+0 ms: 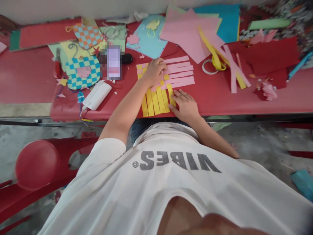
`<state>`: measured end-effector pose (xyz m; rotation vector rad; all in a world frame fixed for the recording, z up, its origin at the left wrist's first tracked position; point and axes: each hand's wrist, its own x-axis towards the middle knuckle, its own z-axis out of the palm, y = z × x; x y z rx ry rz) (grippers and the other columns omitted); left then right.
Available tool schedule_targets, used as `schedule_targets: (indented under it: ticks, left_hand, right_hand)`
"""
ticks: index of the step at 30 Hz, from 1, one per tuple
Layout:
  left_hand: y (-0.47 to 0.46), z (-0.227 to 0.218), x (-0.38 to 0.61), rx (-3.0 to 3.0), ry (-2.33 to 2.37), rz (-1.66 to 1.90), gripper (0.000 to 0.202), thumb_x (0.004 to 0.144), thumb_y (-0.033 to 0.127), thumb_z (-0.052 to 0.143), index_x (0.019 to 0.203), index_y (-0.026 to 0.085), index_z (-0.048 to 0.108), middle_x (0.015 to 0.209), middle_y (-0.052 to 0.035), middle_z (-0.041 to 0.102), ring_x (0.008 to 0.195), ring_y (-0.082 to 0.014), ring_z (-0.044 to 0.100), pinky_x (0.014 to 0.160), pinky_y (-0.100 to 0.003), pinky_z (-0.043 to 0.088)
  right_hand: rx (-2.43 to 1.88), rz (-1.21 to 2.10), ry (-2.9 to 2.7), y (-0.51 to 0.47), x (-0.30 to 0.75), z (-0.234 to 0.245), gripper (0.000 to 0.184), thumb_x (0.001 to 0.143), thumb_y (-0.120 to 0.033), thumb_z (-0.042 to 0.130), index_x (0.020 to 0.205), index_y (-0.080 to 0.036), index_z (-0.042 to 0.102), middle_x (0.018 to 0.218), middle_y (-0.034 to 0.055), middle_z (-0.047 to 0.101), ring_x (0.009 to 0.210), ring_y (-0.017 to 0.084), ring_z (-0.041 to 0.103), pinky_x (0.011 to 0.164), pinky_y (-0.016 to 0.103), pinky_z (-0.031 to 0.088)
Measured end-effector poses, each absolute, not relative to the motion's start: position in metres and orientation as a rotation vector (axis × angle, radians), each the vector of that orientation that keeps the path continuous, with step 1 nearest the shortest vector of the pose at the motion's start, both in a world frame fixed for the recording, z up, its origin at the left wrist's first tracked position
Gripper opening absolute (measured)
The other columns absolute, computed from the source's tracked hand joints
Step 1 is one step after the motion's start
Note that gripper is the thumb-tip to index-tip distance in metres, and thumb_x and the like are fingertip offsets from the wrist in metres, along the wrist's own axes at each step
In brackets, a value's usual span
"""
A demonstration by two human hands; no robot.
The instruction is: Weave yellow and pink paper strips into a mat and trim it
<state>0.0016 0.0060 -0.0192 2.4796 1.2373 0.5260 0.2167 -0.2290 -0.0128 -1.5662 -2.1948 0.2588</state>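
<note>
A half-woven mat of yellow strips (pixel 156 101) and pink strips (pixel 181 73) lies on the red table (pixel 244 98) in front of me. My left hand (pixel 154 70) rests on the mat's upper left part, fingers curled down onto the weave. My right hand (pixel 184 104) lies flat at the mat's lower right corner, fingers stretched out and touching the yellow strips. Neither hand lifts anything.
Finished checkered woven pieces (pixel 83 71) and a white box (pixel 96 94) lie to the left. Pink sheets (pixel 190 31), blue paper (pixel 230 23), red sheets (pixel 274 55), tape rolls (pixel 210 67) and loose strips (pixel 233 73) crowd the back and right. A red chair (pixel 39 166) stands below left.
</note>
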Motion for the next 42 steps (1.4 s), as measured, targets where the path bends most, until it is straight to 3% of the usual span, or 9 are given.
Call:
schedule_targets:
  ticks: [3,13,25,28,31,33,37,39,42]
  left_hand:
    - [0.007,-0.020,0.001,2.445,1.257,0.504,0.056,0.108,0.036,0.043,0.151,0.041,0.079,0.176,-0.0043,0.066,0.173,-0.0299,0.048,0.146,-0.065,0.037]
    - [0.004,-0.017,0.001,2.463,1.260,0.477,0.048,0.113,0.043,0.042,0.147,0.039,0.075,0.178,-0.0047,0.060,0.170,-0.0254,0.049,0.144,-0.054,0.040]
    - [-0.003,-0.009,0.001,2.486,1.258,0.417,0.048,0.111,0.052,0.050,0.152,0.038,0.071,0.178,-0.0077,0.060,0.171,-0.0297,0.049,0.146,-0.059,0.036]
    - [-0.006,-0.002,0.003,2.514,1.246,0.411,0.047,0.111,0.052,0.049,0.149,0.036,0.073,0.185,-0.0067,0.053,0.177,-0.0313,0.040,0.148,-0.062,0.031]
    - [-0.010,0.009,0.004,2.576,1.273,0.472,0.044,0.117,0.053,0.045,0.147,0.039,0.073,0.190,0.0011,0.048,0.179,-0.0281,0.032,0.147,-0.063,0.028]
    - [-0.013,0.018,0.001,2.605,1.365,0.608,0.047,0.122,0.053,0.037,0.149,0.037,0.072,0.185,0.0027,0.054,0.173,-0.0236,0.037,0.145,-0.061,0.031]
    - [-0.012,0.031,-0.019,2.546,1.626,0.816,0.060,0.122,0.058,0.021,0.153,0.043,0.070,0.181,0.0059,0.059,0.173,-0.0264,0.043,0.142,-0.059,0.041]
    - [-0.009,0.033,-0.033,2.520,1.784,0.836,0.064,0.119,0.066,0.017,0.153,0.051,0.069,0.179,0.0095,0.061,0.176,-0.0302,0.042,0.140,-0.061,0.044]
    - [-0.005,0.035,-0.053,2.487,1.974,0.863,0.064,0.119,0.068,0.025,0.155,0.040,0.070,0.178,-0.0017,0.062,0.173,-0.0273,0.048,0.142,-0.059,0.040]
  right_hand:
    - [-1.581,0.255,-2.194,-0.231,0.217,-0.012,0.054,0.115,-0.050,0.062,0.161,-0.024,0.076,0.182,0.0140,0.058,0.173,0.046,0.052,0.139,0.075,0.046]
    - [-1.575,0.221,-2.257,-0.242,0.214,-0.008,0.057,0.118,-0.048,0.058,0.168,-0.026,0.071,0.183,0.0149,0.057,0.172,0.046,0.050,0.139,0.070,0.043]
    - [-1.502,0.291,-2.198,-0.238,0.220,-0.011,0.049,0.117,-0.054,0.062,0.157,-0.030,0.078,0.178,0.0119,0.064,0.166,0.044,0.058,0.135,0.069,0.047]
    - [-1.513,0.194,-2.004,-0.215,0.264,-0.008,0.042,0.116,-0.045,0.068,0.152,-0.028,0.078,0.169,0.0142,0.071,0.158,0.039,0.065,0.134,0.064,0.049]
    - [-1.811,-0.136,-1.616,-0.173,0.330,-0.002,0.028,0.110,-0.023,0.078,0.136,-0.014,0.082,0.146,0.0274,0.079,0.144,0.039,0.071,0.128,0.056,0.050]
    - [-2.134,-0.239,-1.457,-0.143,0.373,0.002,0.038,0.100,-0.017,0.092,0.135,-0.006,0.081,0.148,0.0351,0.073,0.147,0.041,0.067,0.123,0.056,0.046]
    - [-2.368,-0.226,-1.455,-0.099,0.427,0.006,0.062,0.093,-0.031,0.102,0.145,-0.009,0.076,0.158,0.0317,0.067,0.156,0.042,0.061,0.107,0.057,0.042]
    - [-2.428,-0.191,-1.430,-0.087,0.438,0.004,0.071,0.087,-0.026,0.105,0.149,-0.010,0.075,0.158,0.0314,0.068,0.156,0.044,0.062,0.103,0.059,0.041]
    - [-2.488,-0.127,-1.384,-0.078,0.445,-0.004,0.059,0.088,-0.005,0.097,0.144,-0.011,0.079,0.146,0.0321,0.077,0.145,0.040,0.073,0.098,0.058,0.042]
